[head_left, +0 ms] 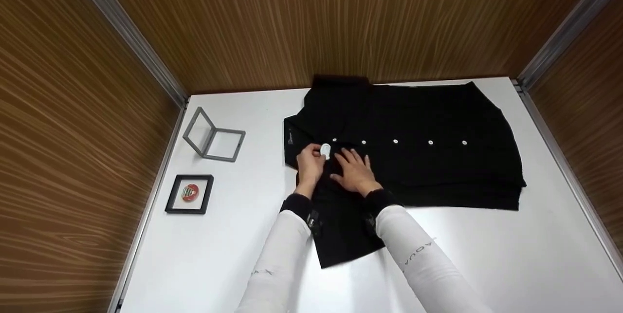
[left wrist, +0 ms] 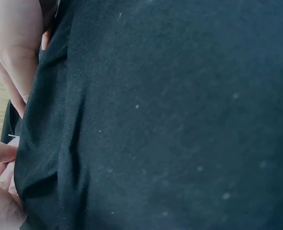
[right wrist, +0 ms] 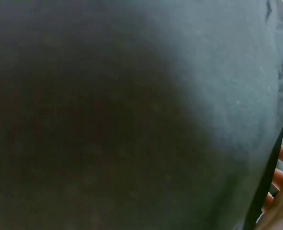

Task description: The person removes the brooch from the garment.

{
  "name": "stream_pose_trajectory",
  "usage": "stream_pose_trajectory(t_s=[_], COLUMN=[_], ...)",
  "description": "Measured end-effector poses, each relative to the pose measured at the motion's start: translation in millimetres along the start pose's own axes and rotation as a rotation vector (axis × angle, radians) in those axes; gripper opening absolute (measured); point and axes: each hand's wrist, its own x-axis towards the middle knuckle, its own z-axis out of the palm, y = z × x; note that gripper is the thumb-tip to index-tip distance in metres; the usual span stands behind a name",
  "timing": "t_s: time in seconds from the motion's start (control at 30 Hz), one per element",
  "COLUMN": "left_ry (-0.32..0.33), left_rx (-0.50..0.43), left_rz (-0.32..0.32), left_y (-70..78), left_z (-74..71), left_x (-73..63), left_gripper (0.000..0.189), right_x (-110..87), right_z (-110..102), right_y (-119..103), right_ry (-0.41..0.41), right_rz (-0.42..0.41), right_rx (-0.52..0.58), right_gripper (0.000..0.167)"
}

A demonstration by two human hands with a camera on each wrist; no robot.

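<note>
On the white table (head_left: 233,249), a black shirt (head_left: 438,172) was spread front up, its collar toward the left, with 5 white buttons (head_left: 395,141) visible. Near the button closest to the collar, a small white piece (head_left: 325,151) was pinched between thumb and fingers of the left hand (head_left: 310,164). Just beside it, the cloth was pressed by the right hand (head_left: 354,173), palm down, fingers spread, nothing grasped. Spreading of the shirt was judged done; placing of the piece was judged unfinished, the pinch being not yet released. Whether it was fastened could not be told. To the left, a grey frame (head_left: 209,142) was seen unfolded; a red badge (head_left: 190,193) was enclosed by a black frame (head_left: 185,211). Writing: "AQUA" was read on the right arm sleeve (head_left: 423,259), "X" on the left arm sleeve (head_left: 277,264); collar lettering (head_left: 290,137) and badge markings were too small to read.
</note>
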Motion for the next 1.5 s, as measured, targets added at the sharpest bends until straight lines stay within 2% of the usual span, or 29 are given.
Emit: stream_pose_trajectory(t_s=[0.17,0.4,0.63,0.8,0.97,1.1,1.23,1.37,1.5], left_ry=[-0.005,-0.025,-0.044,-0.048,-0.026,-0.005,0.004,0.01,0.028], left_rx=[0.092,0.291,0.385,0.516,0.592,0.574,0.474,0.305,0.107], left_rz=[0.126,0.283,0.38,0.462,0.503,0.484,0.405,0.264,0.083], left_y=[5.1,10.7,12.6,14.7,15.2,13.6,10.4,5.1,0.0], left_z=[-0.7,-2.4,-4.1,-5.5,-8.3,-12.2,-16.0,-18.2,-17.8], left_x=[2.6,2.4,0.4,-0.8,-1.3,0.0,1.4,2.2,2.9], left_gripper=[0.022,0.023,0.024,0.025,0.022,0.019,0.019,0.025,0.023], right_x=[-0.1,0.4,0.5,0.2,0.1,-0.2,-0.9,-1.5,-1.3], right_z=[-1.1,-2.0,-0.8,-0.4,-0.9,-1.2,-1.2,-0.9,0.3], right_y=[-1.4,-2.4,-0.9,1.0,2.3,3.6,4.0,4.3,5.1], right_ry=[-0.005,-0.017,-0.019,-0.009,0.0,0.004,0.006,-0.005,-0.012], right_rz=[-0.016,-0.021,-0.024,-0.032,-0.04,-0.038,-0.041,-0.041,-0.038], right_rx=[0.012,0.006,-0.002,0.004,0.01,0.013,0.023,0.016,0.009], right_gripper=[0.069,0.07,0.072,0.073,0.073,0.073,0.073,0.074,0.075])
